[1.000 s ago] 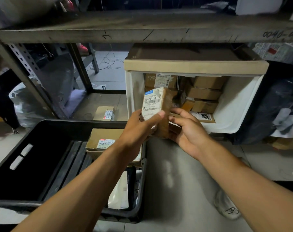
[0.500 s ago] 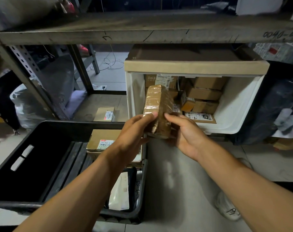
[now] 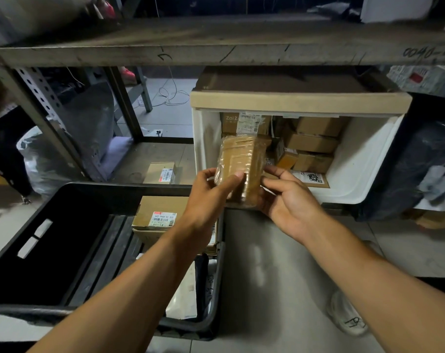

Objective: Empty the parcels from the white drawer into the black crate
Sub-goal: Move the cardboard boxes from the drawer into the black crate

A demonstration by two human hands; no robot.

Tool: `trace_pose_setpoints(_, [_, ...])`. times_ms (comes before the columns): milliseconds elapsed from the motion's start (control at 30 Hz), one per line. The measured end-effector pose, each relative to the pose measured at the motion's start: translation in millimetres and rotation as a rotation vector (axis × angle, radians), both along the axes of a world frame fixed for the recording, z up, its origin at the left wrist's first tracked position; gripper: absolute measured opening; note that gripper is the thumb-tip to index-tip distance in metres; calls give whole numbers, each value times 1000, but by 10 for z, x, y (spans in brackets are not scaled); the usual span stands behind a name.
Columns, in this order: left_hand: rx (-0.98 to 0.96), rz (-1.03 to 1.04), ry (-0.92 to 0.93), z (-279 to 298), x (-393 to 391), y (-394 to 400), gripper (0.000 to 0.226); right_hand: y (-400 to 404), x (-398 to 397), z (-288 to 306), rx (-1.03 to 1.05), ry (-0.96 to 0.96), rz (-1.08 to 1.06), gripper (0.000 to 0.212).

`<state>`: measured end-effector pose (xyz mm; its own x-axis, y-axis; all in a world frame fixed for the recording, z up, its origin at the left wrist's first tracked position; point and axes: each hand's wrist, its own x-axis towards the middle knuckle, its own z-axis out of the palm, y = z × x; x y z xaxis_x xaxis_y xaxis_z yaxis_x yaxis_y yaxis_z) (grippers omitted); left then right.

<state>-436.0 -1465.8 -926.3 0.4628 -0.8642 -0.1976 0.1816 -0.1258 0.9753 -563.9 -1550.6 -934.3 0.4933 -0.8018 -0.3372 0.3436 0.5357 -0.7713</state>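
Note:
A tape-wrapped brown parcel (image 3: 239, 164) stands upright in front of the white drawer (image 3: 353, 169), just right of the black crate (image 3: 71, 240). My left hand (image 3: 211, 197) grips its lower left side, thumb across the front. My right hand (image 3: 285, 197) holds its lower right edge with curled fingers. The drawer hangs open under a beige top and holds several brown cardboard boxes (image 3: 310, 141). In the crate's right end lies a labelled cardboard box (image 3: 160, 215) on top of other parcels.
A grey metal shelf board (image 3: 216, 44) runs overhead, with a perforated post (image 3: 45, 118) at left. A small box (image 3: 161, 173) sits on the low shelf behind the crate. Black bags (image 3: 430, 159) crowd the drawer's right. My shoe (image 3: 348, 317) is on the grey floor.
The parcel has been turned between both hands: its white label faced me a second ago, and the plain taped side faces me now. It sits slightly lower, nearer the drawer's front.

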Motion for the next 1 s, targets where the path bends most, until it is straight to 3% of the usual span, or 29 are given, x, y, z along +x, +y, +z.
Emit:
trace_pose_setpoints(67, [12,-115,-63,-3,19,30,60,18,-9,11,-6,7,32,37])
trace_pose_setpoints(167, [-2,-211,-85,-1,40,72,46,72,-6,38,-80,98,111,52])
trace_pose_setpoints(333, [60,-161,-1,-80,50,103,68,104,36,-3,-154,200,161,65])
trace_pose_setpoints(400, [87,-153,6,-101,81,133,57,110,53,-50,-150,232,160,63])
trace_pose_setpoints(500, [94,-129,27,-109,144,182,34,110,92,-136,-150,309,149,42])
trace_pose_setpoints(700, [98,0,6,-356,346,253,23,166,260,-336,-169,407,100,51])
trace_pose_setpoints(833, [166,5,-8,-586,506,367,20,288,384,-570,-411,643,198,88])
trace_pose_setpoints(1000, [317,102,23,-989,752,511,15,569,496,-858,-769,903,552,103])
